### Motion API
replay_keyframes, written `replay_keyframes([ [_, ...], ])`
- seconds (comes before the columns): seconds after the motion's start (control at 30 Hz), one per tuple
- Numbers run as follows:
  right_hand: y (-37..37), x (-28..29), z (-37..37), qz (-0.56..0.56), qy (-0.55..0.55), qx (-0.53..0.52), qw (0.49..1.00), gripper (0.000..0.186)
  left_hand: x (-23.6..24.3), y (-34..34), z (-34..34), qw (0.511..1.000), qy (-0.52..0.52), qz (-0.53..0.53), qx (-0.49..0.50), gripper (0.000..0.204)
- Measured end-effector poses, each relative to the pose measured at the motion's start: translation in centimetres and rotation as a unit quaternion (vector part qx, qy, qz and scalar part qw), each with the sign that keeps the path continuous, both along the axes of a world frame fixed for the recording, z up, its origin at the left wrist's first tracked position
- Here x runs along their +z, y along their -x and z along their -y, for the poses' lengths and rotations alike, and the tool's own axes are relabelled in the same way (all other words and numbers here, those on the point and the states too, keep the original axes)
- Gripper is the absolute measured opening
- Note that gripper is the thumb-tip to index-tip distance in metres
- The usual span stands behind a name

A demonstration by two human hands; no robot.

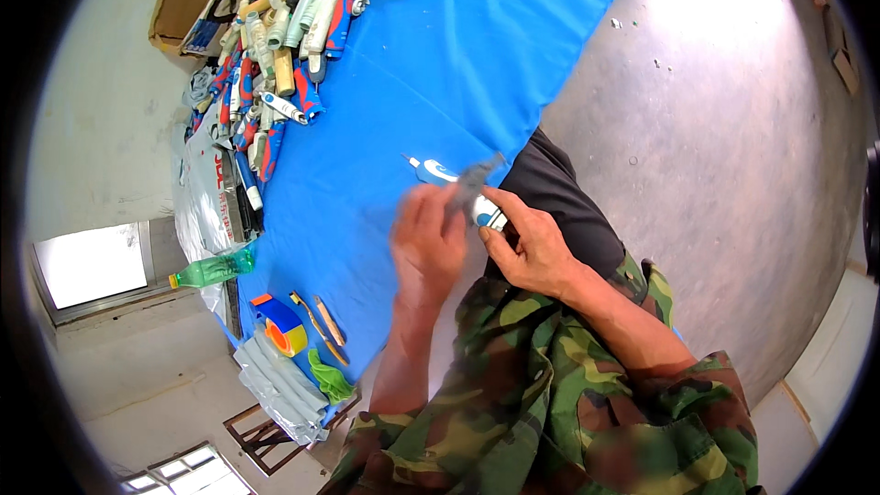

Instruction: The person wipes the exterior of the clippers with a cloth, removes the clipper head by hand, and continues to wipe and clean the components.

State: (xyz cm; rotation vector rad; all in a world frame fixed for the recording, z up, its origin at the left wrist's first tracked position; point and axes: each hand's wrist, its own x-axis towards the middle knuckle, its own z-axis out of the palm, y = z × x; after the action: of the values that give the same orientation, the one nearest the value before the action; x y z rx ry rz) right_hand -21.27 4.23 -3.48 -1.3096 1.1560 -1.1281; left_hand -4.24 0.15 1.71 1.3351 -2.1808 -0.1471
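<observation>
My right hand grips a white and blue electric toothbrush handle by its lower end; its thin metal tip points up and left over the blue cloth. My left hand, blurred by motion, is closed on a grey rag against the handle's middle, partly hiding it.
A blue cloth covers the work surface. A heap of handles lies at upper left beside a cardboard box. At lower left are a green bottle, tape, brushes, grey sheets and a green rag.
</observation>
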Motion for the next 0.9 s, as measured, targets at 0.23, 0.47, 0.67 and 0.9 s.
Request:
replay_keyframes([
  [0.23,0.0,0.4,0.2,0.01,-0.017,-0.008,1.0,0.053,-0.1,0.7,2.5,0.997,0.01,0.002,0.078,0.013],
  [0.47,-0.3,0.0,0.1,0.029,-0.01,-0.019,0.999,0.052,0.0,-1.5,4.0,0.986,0.026,-0.05,0.156,0.018],
  [0.67,-0.6,-0.9,0.1,0.055,-0.012,-0.059,0.997,0.046,2.2,0.7,-0.4,0.997,-0.034,-0.025,0.063,0.027],
  [0.9,-0.5,-0.9,0.0,0.048,-0.004,-0.05,0.998,0.042,0.1,1.5,-1.9,0.999,-0.027,-0.025,0.022,0.029],
])
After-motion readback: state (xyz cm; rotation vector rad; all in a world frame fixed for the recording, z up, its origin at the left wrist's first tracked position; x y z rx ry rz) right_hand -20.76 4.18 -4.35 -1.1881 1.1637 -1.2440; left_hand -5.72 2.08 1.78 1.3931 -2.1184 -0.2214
